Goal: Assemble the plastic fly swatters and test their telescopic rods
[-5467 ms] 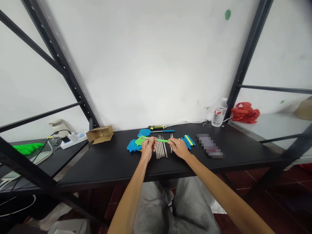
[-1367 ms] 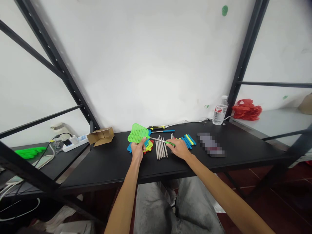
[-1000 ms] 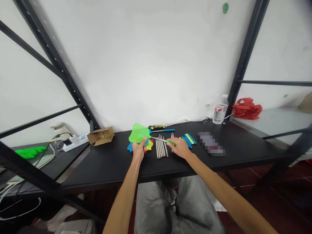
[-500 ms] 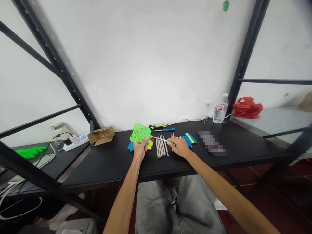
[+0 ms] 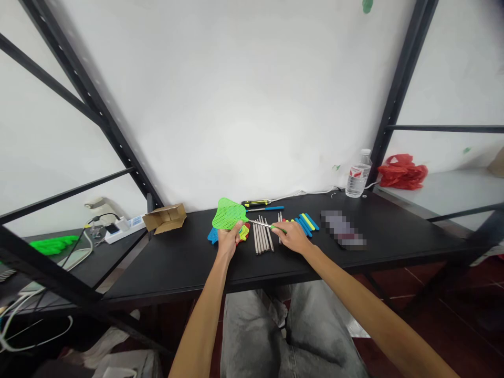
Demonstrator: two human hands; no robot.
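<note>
A green fly swatter (image 5: 229,214) is held between my two hands above the black table. My left hand (image 5: 229,240) grips it at the lower edge of its mesh head, fingers closed. Around the green handle at the other end of its metal rod, my right hand (image 5: 292,236) is closed. Below my left hand lie loose swatter heads in blue, yellow and red (image 5: 213,235), partly covered by it. Several metal rods (image 5: 261,237) lie side by side between the hands. Blue and yellow handles (image 5: 307,223) rest just right of my right hand, which hides some of them.
Behind the swatter lie a blue-handled rod (image 5: 271,209) and a black-and-yellow tool (image 5: 255,202). An open cardboard box (image 5: 165,218) stands at the left, a water bottle (image 5: 357,174) at the back right. A blurred-out object (image 5: 342,230) lies to the right on the black table (image 5: 177,268).
The view has shifted slightly. Both hands keep their hold on the green swatter, and its head, rod and handle stay in line. Nothing else has visibly moved.
</note>
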